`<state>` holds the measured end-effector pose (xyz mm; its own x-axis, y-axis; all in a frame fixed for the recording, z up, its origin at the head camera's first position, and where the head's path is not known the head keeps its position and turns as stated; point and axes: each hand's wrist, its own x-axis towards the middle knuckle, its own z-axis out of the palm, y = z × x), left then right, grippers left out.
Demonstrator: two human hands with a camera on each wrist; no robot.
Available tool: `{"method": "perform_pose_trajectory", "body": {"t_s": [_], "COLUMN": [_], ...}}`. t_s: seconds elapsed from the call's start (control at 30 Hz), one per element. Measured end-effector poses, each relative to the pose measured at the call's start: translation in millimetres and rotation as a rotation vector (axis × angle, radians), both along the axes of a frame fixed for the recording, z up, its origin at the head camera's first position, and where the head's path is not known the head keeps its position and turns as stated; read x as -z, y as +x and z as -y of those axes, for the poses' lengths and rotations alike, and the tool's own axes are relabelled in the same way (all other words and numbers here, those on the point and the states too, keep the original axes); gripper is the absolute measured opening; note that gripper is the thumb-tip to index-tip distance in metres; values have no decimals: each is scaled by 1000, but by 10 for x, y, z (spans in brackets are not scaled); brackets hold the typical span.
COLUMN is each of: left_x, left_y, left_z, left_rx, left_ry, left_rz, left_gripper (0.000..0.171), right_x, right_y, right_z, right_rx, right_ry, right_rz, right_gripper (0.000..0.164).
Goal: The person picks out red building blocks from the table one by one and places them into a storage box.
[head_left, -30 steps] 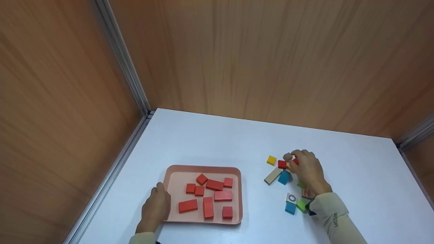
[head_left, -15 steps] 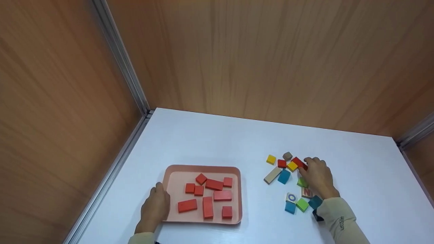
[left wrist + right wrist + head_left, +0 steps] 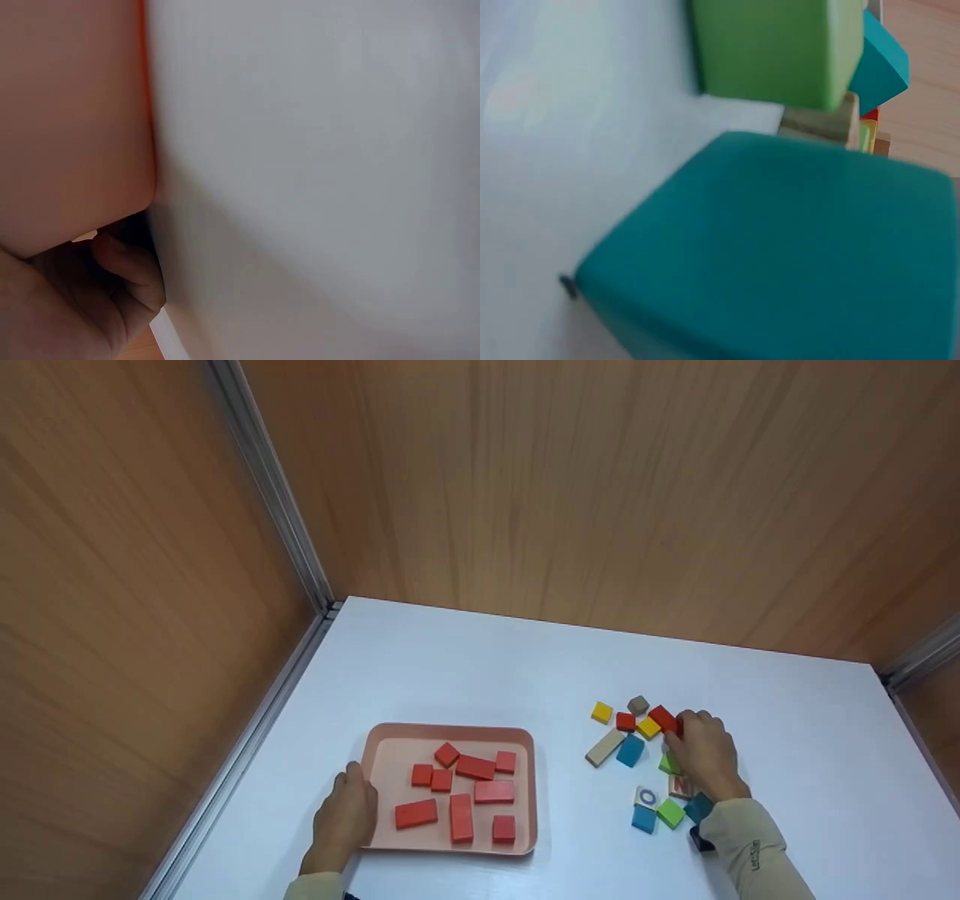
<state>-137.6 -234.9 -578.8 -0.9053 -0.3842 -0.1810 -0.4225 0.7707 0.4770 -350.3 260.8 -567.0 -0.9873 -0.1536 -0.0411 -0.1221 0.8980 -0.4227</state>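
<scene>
My left hand (image 3: 341,814) grips the left rim of a pink tray (image 3: 448,741); its curled fingers (image 3: 131,264) show by the tray's side (image 3: 75,127) in the left wrist view. Several red blocks (image 3: 416,814) lie spread out in the tray. At the right, my right hand (image 3: 705,754) pinches the right end of an oblong red block (image 3: 661,717) among loose blocks. A yellow block (image 3: 649,727) and a small red block (image 3: 625,721) sit just left of it. The right wrist view shows no fingers; a teal block (image 3: 780,240) and a green block (image 3: 769,49) fill much of it.
Around the right hand lie a yellow cube (image 3: 601,712), a brown block (image 3: 637,705), a long beige block (image 3: 604,748), blue blocks (image 3: 631,750), green blocks (image 3: 670,813) and a letter block (image 3: 646,797). Wooden panels (image 3: 570,495) rise behind and beside the white table (image 3: 480,675).
My right hand has shifted right and toward me, from over the brown and red blocks to the oblong red block's right end. The left hand and tray stay in place.
</scene>
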Motion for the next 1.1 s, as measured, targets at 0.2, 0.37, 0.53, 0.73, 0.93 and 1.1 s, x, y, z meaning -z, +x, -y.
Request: {"method": "perform_pose_trajectory", "body": {"t_s": [0.2,0.37,0.53,0.73,0.93,1.1], "left_x": [11,12,11,20,28,41], "left_y": [-13,-16,1,43,35,20], "left_z": [13,16,-3,-12,-23,-40], "left_rx": [-23,-27,-12,12,-19,-40], "left_ry": [20,21,2,-15,23,48], "left_rz": [18,19,-13,-76,-48,-35], "left_gripper": [22,25,22,19,23,24], "right_x": [-83,-144,-181,-252,-386,-482], "right_y": [38,80,156,224,289,395], "right_z": [35,184,434,893,1392,1787], "right_rx": [17,-4,-69,-163,-221,-268], "right_ry": [-10,-12,-27,-38,-37,-83], "right_rz": [-54,-87,-144,-230,-222,-249], "right_gripper": [46,45,45,39,35,40]}}
